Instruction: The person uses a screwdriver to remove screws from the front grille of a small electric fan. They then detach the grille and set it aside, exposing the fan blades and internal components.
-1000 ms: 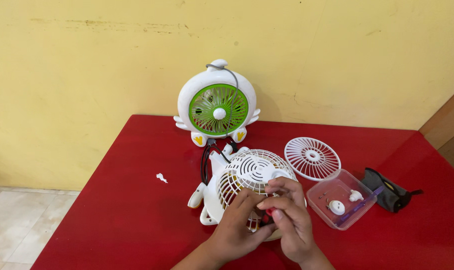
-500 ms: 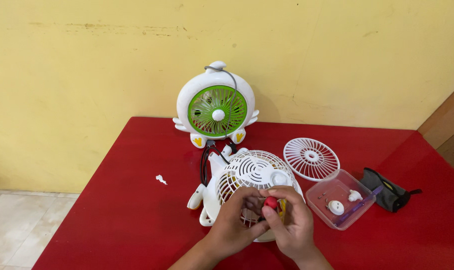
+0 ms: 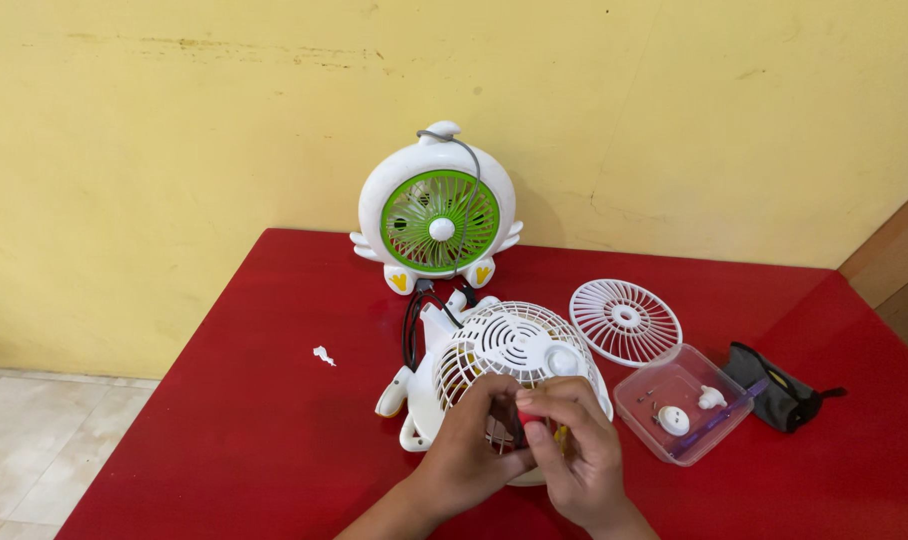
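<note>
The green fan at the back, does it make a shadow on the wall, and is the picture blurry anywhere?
Head view: the green fan throws a soft grey shadow to its right on the yellow wall; light is even, with no strong glare on the red table. Fans look sharp; only the left hand and right hand are slightly soft.

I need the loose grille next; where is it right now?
The loose grille lies flat on the red table, right of the opened fan and just behind the clear box.
</note>
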